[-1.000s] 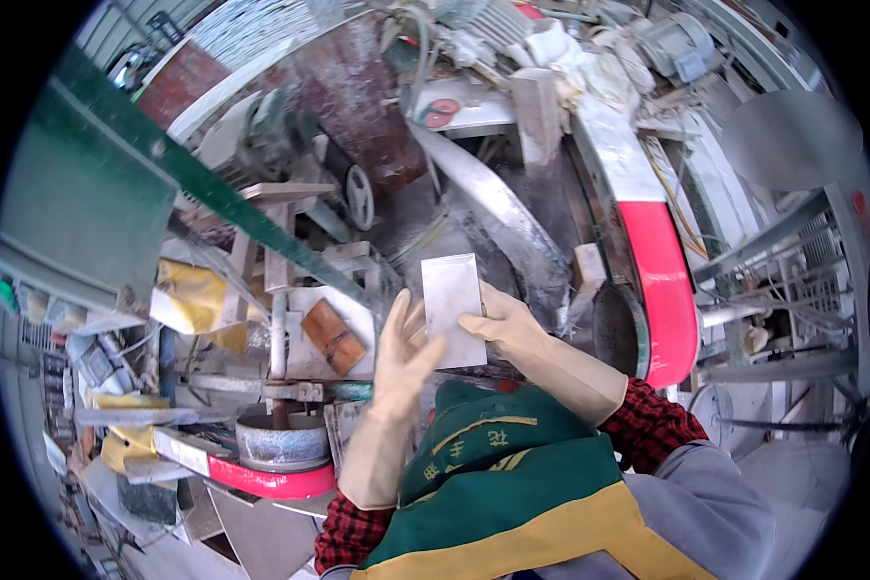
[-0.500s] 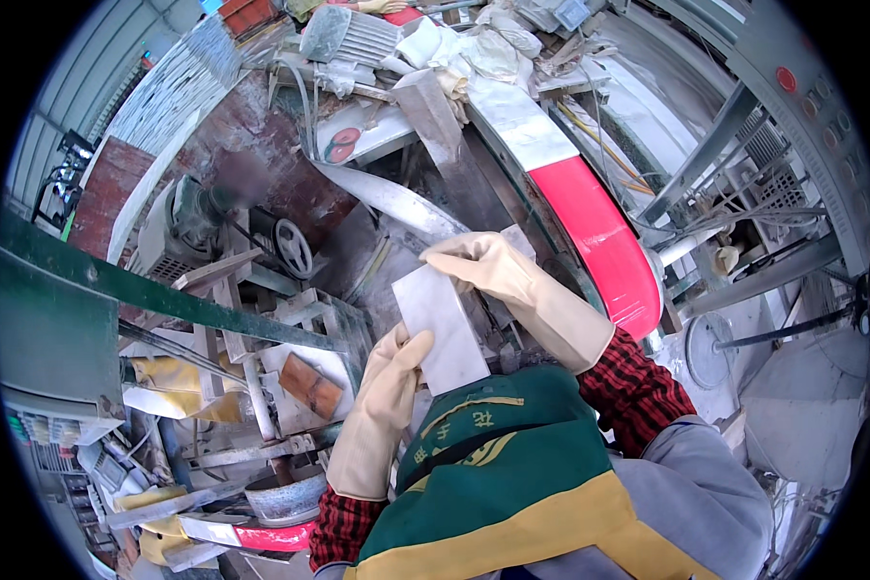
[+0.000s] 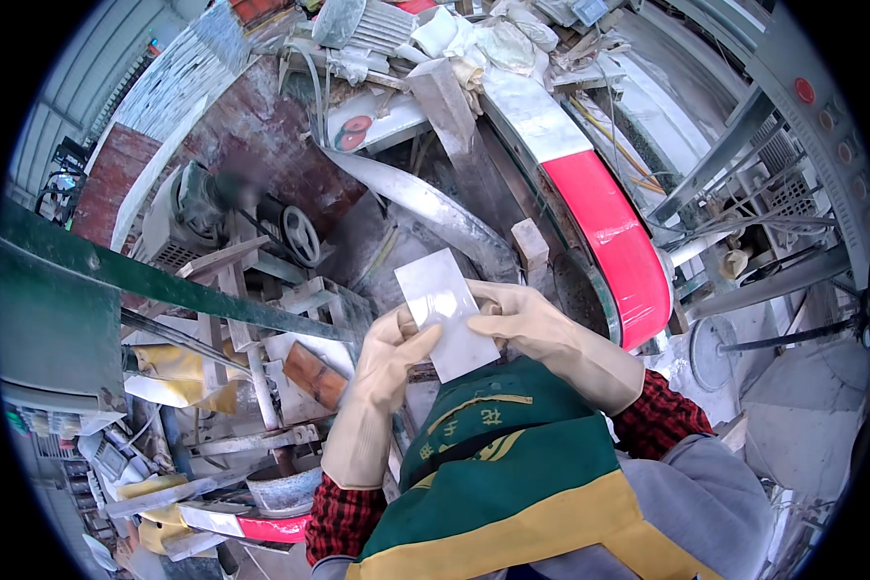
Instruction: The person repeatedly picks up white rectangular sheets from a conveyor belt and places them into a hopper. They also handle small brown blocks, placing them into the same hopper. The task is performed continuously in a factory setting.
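Observation:
A flat white rectangular tile with a glossy, faintly grey-veined face is held in front of my apron. My left hand, in a cream rubber glove, grips its left edge with the thumb on the face. My right hand, gloved the same way, has hold of the right edge, thumb on the face too. The fingers behind the tile are hidden. Beyond the hands a curved pale metal band runs down toward a small whitish block.
A red and white machine guard stands to the right. Across the left runs a green metal beam, with a motor and a handwheel behind it. A brown tile lies left of my hands. White cloths are heaped at the back.
My right hand has come down from the tile's top corner to its right edge, thumb now on the face. The tile's glossy side catches more light. The view has shifted slightly.

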### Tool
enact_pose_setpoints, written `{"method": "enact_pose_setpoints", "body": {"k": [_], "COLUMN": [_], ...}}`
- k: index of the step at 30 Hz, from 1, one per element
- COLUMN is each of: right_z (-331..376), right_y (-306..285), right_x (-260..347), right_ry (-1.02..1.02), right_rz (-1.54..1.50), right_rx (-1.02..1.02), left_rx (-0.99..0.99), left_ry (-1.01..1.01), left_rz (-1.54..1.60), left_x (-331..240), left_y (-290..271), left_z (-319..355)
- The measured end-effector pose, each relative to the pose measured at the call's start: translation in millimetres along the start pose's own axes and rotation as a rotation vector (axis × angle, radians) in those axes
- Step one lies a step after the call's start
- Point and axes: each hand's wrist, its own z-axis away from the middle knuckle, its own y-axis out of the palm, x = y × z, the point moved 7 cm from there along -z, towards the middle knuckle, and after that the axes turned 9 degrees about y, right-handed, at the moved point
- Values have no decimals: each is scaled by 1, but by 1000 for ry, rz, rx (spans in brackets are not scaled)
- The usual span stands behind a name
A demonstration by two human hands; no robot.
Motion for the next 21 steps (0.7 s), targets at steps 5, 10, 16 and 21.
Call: {"method": "enact_pose_setpoints", "body": {"k": [5, 10, 16, 21], "right_z": [8, 13, -20, -35], "right_y": [1, -11, -159, -274], "right_x": [-3, 6, 8, 18], "right_ry": [28, -50, -355, -306], "right_rz": [-144, -371, -333, -211], "right_rx": [49, -29, -659, -1117], "left_rx": [-235, 5, 177, -17], "left_ry": [99, 174, -81, 31], "left_rz": [20, 56, -52, 17], "left_x": [-5, 6, 40, 53], "left_y": [-21, 16, 29, -31], "left_z": [-38, -45, -1, 18]}}
